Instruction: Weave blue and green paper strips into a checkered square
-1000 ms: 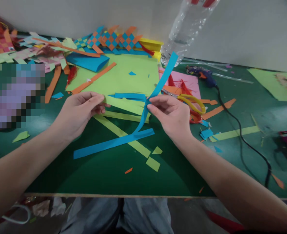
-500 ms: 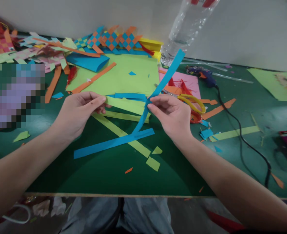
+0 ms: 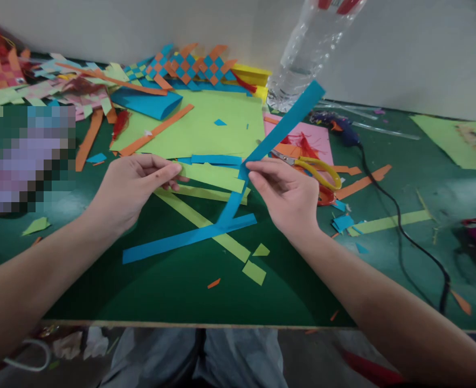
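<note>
My left hand [image 3: 140,183] pinches one end of a light green paper strip [image 3: 215,177], which reaches right toward the other hand. Between the thumb and fingers of my right hand [image 3: 284,194] is a blue paper strip [image 3: 290,124], slanting up to the right and down toward the table. The green strip's far end lies against the blue strip; whether it passes in front or through a fold I cannot tell. Below them another blue strip [image 3: 165,240] lies across a green strip [image 3: 197,218] on the table. Small green scraps [image 3: 254,272] lie nearby.
Yellow-handled scissors [image 3: 321,170] lie just beyond my right hand. A glue gun [image 3: 343,129] with a black cord sits at the right. A plastic bottle [image 3: 302,59] stands behind. Woven paper fish [image 3: 185,64] line the back, and green sheets [image 3: 209,113] lie in front of them.
The blue strip in my right hand has tilted further right at its upper end. My left hand has moved slightly right, and the green strip's end now overlaps the blue strip.
</note>
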`<state>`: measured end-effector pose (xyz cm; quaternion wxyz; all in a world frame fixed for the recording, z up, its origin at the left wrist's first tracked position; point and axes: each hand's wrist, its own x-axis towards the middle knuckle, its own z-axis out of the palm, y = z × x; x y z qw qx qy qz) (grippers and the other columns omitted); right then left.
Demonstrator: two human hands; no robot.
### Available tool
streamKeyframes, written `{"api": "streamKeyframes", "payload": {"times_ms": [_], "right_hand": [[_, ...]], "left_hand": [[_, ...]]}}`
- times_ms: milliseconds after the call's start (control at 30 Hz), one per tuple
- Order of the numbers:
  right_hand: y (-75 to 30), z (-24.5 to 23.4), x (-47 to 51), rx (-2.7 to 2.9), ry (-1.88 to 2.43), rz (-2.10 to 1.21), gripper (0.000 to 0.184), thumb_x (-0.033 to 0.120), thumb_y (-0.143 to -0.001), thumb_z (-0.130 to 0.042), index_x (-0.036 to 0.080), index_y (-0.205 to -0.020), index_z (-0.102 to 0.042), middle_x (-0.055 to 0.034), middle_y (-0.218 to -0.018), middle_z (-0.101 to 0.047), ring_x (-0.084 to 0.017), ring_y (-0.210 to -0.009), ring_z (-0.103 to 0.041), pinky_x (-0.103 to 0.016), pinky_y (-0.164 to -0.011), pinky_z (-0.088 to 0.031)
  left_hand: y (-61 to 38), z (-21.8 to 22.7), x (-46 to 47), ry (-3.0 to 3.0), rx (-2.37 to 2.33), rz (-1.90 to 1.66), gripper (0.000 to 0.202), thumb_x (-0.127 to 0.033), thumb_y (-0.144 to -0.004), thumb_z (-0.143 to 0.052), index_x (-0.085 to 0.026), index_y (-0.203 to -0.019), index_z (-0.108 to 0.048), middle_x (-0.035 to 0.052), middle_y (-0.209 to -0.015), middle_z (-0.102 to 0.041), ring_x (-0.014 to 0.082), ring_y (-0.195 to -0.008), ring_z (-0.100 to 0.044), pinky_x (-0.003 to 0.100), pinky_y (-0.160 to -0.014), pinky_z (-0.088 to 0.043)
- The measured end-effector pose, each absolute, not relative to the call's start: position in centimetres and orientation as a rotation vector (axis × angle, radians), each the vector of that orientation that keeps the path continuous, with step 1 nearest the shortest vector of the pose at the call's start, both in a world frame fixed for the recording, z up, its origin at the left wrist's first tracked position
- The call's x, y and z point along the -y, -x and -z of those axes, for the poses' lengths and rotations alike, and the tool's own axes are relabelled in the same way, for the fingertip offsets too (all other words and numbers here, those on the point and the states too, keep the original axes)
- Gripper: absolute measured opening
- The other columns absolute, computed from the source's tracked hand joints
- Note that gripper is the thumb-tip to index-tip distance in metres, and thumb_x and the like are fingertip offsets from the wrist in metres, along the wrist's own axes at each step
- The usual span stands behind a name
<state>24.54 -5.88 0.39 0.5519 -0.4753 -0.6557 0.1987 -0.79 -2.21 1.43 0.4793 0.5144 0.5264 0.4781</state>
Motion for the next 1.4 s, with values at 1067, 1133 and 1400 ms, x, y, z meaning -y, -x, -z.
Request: {"api": "streamKeyframes", "payload": {"times_ms": [1067,1133,1400], "right_hand": [[-24.6,-1.3,6.2,1.949,1.065,-0.486,0.045,0.049,-0.11,-0.042,0.025,-0.123,-0.077,-0.0052,-0.125,-0.079,-0.024,-0.128,-0.069,-0.045,-0.113,-0.053],[-24.5,-1.5,6.2,2.007,1.053,-0.502,0.048,0.051,-0.11,-0.04,0.023,-0.127,-0.075,-0.0064,-0.129,-0.078,-0.024,-0.13,-0.068,-0.046,-0.114,-0.052],[-24.5,-1.8,6.3,2.187,1.071,-0.5,0.049,0.051,-0.11,-0.039,0.024,-0.143,-0.064,-0.0078,-0.147,-0.067,-0.026,-0.143,-0.057,-0.051,-0.121,-0.045]], "left_hand": [[0.7,-2.7,3.0,-1.535,-1.329,-0.972,0.02,-0.037,-0.075,-0.08,-0.02,-0.068,-0.072,0.001,-0.061,-0.071,0.0166,-0.059,-0.069,0.028,-0.068,-0.061],[0.7,-2.9,3.1,-1.564,-1.332,-0.934,0.022,-0.04,-0.077,-0.079,-0.02,-0.069,-0.072,0.0005,-0.061,-0.071,0.0158,-0.058,-0.069,0.027,-0.068,-0.06],[0.6,-3.3,3.2,-1.565,-1.322,-0.898,0.022,-0.042,-0.079,-0.078,-0.022,-0.07,-0.071,0.0006,-0.065,-0.074,0.017,-0.063,-0.073,0.026,-0.07,-0.06]]}}
